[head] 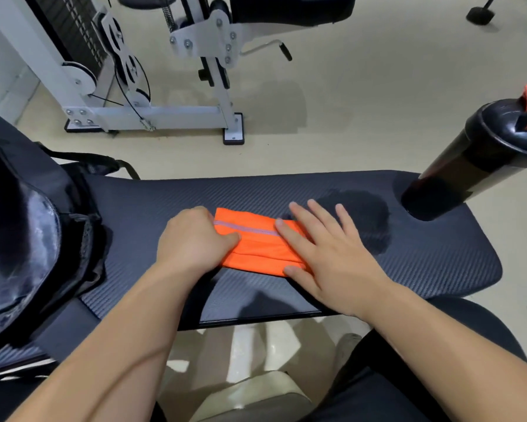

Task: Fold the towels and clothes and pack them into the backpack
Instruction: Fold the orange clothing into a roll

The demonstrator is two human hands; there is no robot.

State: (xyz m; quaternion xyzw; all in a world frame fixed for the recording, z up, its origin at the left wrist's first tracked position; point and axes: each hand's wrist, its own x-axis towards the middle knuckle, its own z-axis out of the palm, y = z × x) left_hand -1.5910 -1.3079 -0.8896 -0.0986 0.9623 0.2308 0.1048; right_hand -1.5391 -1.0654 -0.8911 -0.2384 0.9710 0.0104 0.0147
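A folded orange towel [256,248] with a thin grey stripe lies in the middle of the black padded bench [439,263]. My left hand [192,242] grips the towel's left end, fingers curled over its edge. Flat on the towel's right end lies my right hand [326,254], its fingers straight and spread. The black backpack [27,233] stands at the left end of the bench with its zip open and its dark inside showing.
A black shaker bottle [475,156] with an orange cap flap stands at the bench's far right corner. A white gym machine [152,86] stands on the beige floor beyond the bench. My knees in dark trousers show below the bench's near edge.
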